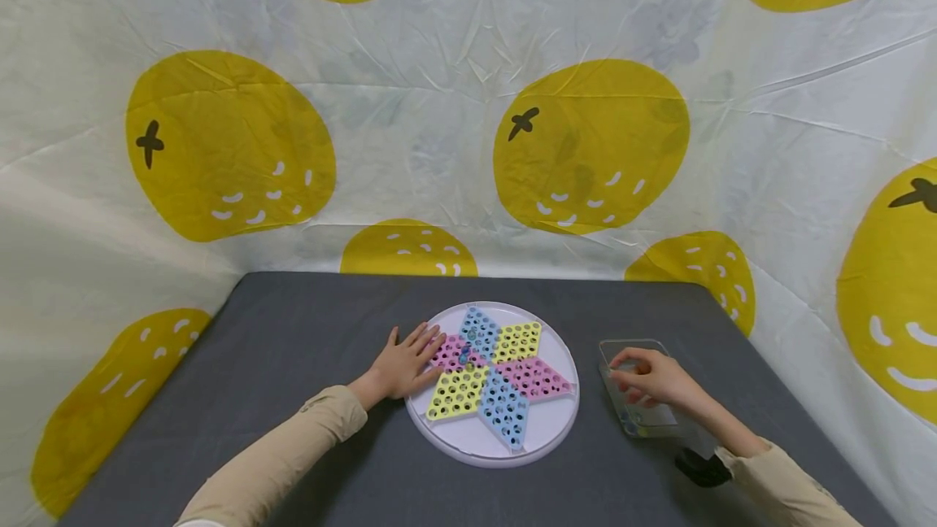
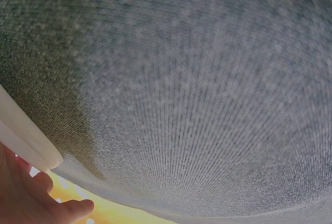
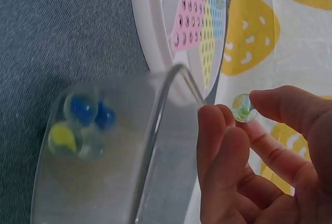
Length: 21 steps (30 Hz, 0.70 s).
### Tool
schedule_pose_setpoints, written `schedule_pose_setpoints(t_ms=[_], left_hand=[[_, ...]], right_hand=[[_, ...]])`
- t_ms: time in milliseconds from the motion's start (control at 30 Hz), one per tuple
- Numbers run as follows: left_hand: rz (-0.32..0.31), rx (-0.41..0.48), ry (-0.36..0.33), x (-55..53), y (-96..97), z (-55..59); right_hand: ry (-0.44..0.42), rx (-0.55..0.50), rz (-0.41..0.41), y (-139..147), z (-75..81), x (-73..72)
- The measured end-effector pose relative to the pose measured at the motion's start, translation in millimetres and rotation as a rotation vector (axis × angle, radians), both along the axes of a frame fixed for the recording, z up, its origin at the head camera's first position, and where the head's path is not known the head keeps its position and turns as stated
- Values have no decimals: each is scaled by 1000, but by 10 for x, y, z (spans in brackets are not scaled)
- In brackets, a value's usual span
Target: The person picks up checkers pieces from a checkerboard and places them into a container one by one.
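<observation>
A round white Chinese checkers board (image 1: 542, 421) with a pink, yellow and blue star of holes lies on the table. My left hand (image 1: 405, 363) rests on its left edge with the fingers spread; in the left wrist view only part of that hand (image 2: 26, 198) shows beside the white rim. Between thumb and fingers my right hand (image 3: 275, 151) pinches a clear marble (image 3: 244, 108) with green and yellow inside. That hand is above a clear plastic box (image 1: 662, 421). Inside the box, blue marbles (image 3: 81, 109) and a yellow one (image 3: 64, 137) lie in a corner.
A few marbles (image 1: 464, 354) sit in holes at the left of the star. A black object (image 1: 703, 468) is by the right wrist. Dark grey cloth (image 1: 329, 307) covers the table, and a curtain printed with yellow fruit (image 1: 593, 145) hangs behind it.
</observation>
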<state>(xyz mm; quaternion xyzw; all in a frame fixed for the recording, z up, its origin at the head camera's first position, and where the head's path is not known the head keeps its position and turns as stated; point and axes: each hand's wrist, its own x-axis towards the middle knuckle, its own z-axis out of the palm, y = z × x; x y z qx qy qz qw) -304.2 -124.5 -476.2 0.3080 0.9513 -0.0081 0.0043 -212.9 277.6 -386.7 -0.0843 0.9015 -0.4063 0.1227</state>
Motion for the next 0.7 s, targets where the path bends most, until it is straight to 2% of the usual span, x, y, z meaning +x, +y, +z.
schedule_pose_setpoints(t_ms=[433,700], left_hand=[[-5,-16,5,20,13,45],[-5,-9,3,28,17,63]], right_hand=[[73,88,7,242,53,79],[53,77,8,279,34,110]])
